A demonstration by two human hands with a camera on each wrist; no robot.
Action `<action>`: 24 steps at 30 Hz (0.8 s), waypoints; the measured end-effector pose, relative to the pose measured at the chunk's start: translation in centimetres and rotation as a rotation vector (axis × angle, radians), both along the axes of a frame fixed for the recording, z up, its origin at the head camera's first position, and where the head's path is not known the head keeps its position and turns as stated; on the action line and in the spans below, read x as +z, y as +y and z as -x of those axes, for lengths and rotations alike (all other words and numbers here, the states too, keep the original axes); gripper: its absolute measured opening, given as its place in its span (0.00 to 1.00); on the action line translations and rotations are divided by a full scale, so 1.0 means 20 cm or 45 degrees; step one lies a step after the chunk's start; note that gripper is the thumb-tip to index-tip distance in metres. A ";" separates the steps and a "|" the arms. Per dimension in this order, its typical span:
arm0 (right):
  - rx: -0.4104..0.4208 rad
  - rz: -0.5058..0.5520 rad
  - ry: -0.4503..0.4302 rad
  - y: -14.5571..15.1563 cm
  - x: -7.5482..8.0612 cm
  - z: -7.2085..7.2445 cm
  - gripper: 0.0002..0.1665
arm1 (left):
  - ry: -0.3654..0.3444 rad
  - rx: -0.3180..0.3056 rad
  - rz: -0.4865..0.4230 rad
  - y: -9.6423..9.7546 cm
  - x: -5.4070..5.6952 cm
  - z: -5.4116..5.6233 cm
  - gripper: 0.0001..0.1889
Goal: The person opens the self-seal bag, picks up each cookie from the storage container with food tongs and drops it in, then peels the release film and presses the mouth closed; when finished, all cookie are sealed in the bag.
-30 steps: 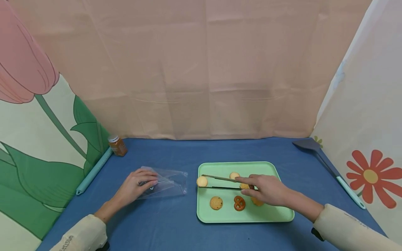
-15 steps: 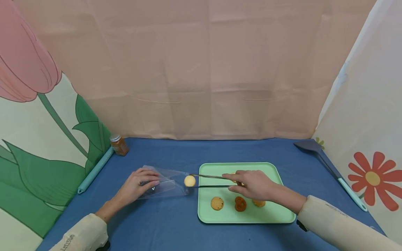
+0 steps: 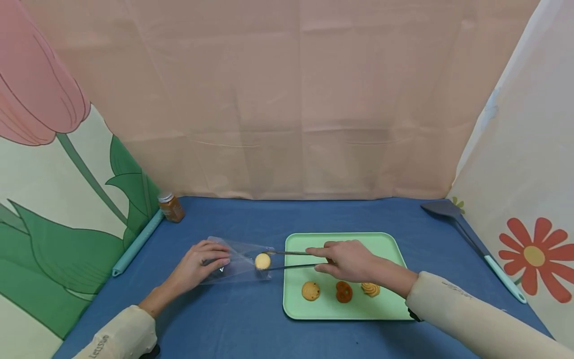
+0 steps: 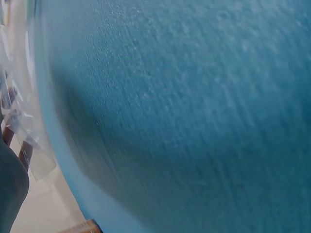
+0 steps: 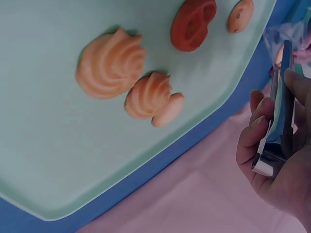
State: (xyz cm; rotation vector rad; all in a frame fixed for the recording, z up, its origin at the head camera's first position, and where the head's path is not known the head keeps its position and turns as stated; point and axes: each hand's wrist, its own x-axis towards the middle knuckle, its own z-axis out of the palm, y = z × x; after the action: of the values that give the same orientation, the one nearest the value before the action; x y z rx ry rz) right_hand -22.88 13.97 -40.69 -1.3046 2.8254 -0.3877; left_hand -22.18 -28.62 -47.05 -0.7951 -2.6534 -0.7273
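My right hand [image 3: 343, 259] grips metal tongs [image 3: 291, 266], whose tips hold a round pale cookie [image 3: 262, 261] at the mouth of a clear plastic bag [image 3: 239, 275]. From the left, my left hand [image 3: 199, 263] holds the bag's other end between fingers and thumb. On the green tray [image 3: 350, 313] lie a speckled cookie [image 3: 311, 291], a pretzel-shaped cookie [image 3: 344, 292] and a swirl cookie [image 3: 370, 289]. The right wrist view adds a second swirl cookie [image 5: 146, 99] touching a small oval cookie [image 5: 168, 110]; in the head view my right hand hides these.
A jar with brown contents [image 3: 171, 207] stands at the back left, beside a long teal roll [image 3: 138, 244]. Along the right edge lies a grey spatula [image 3: 466, 237] with a pale handle. Fabric walls close off the back and both sides.
My right hand has moved left with the tongs, taking the round cookie from over the tray's left edge to the bag's mouth. My left hand stays on the bag.
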 end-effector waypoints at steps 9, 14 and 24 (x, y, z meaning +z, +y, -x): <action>0.028 -0.039 0.002 -0.14 -0.01 0.02 0.27 | -0.002 0.007 0.010 0.02 -0.01 0.01 0.09; 0.022 -0.055 -0.004 -0.21 -0.01 0.04 0.26 | -0.025 0.014 -0.026 0.03 -0.01 0.01 0.08; -0.015 -0.067 -0.080 -0.29 -0.04 0.03 0.27 | -0.056 0.051 -0.086 0.03 -0.02 0.01 0.08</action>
State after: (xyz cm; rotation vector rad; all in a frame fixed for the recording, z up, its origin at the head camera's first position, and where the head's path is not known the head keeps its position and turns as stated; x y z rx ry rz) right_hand -23.50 8.08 -41.44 -1.2440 2.7733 -0.3458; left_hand -22.47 -28.10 -47.37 -0.7140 -2.6600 -0.8288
